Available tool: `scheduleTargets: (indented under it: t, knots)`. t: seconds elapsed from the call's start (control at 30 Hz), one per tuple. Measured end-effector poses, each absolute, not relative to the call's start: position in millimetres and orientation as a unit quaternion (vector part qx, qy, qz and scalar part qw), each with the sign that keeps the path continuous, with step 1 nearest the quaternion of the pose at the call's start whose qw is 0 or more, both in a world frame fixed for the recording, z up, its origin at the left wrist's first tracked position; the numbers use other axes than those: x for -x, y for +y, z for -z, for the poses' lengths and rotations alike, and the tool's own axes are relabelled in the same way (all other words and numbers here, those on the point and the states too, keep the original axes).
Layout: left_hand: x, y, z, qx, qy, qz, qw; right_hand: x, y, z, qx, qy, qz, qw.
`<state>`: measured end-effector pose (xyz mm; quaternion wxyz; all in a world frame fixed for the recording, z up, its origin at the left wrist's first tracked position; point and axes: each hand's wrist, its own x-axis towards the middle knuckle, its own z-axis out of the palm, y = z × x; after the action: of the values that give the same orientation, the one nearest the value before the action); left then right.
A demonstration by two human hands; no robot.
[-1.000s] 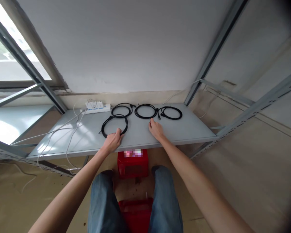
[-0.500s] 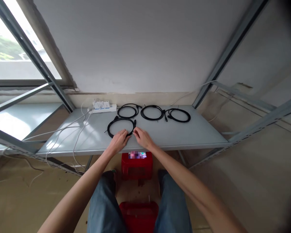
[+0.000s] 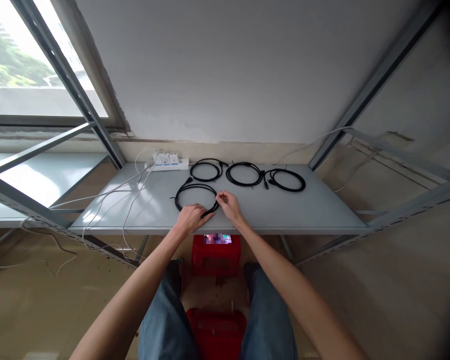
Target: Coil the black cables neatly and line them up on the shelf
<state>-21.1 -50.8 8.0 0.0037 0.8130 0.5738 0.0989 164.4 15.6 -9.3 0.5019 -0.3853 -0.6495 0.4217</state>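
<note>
A coiled black cable (image 3: 197, 186) lies near the front of the grey shelf (image 3: 285, 212). My left hand (image 3: 191, 218) rests at the coil's front edge, its fingers closed on the cable. At the coil's right side my right hand (image 3: 228, 204) pinches the cable, thumb and fingertips together. Behind are three more black coils: one at the back left (image 3: 206, 171), one in the middle (image 3: 243, 174) and one to the right (image 3: 288, 180).
A white power strip (image 3: 180, 165) with plugs stands at the back left. Loose white cords (image 3: 129, 210) hang over the shelf's left front. Metal posts (image 3: 363, 95) frame both sides. Below is a red stool (image 3: 215, 260) with a lit screen on it.
My right hand has moved from the coil's front right up along its right side. The cable end that stood up there is now hidden at my fingers. The whole view has shifted slightly.
</note>
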Motion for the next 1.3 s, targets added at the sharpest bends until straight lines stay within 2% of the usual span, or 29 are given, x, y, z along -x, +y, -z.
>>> scheduleTargets:
  t: [0.2, 0.5, 0.73, 1.13, 1.3]
  knots:
    - [20, -52, -11, -0.837, 0.536, -0.114, 0.002, -165, 7, 2, 0.393, -0.616, -0.4, 0.554]
    - [20, -55, -9, -0.842, 0.529, -0.101, -0.044, -165, 8, 2, 0.331, -0.657, -0.46, 0.497]
    - [18, -52, -11, -0.772, 0.63, -0.083, 0.007, -160, 12, 10, 0.33, -0.689, -0.475, 0.437]
    - [20, -48, -15, -0.763, 0.638, -0.101, 0.02, -161, 14, 9, 0.349, -0.679, -0.473, 0.44]
    - [21, -47, -11, -0.754, 0.647, -0.106, 0.028, -157, 13, 12, 0.361, -0.708, -0.428, 0.429]
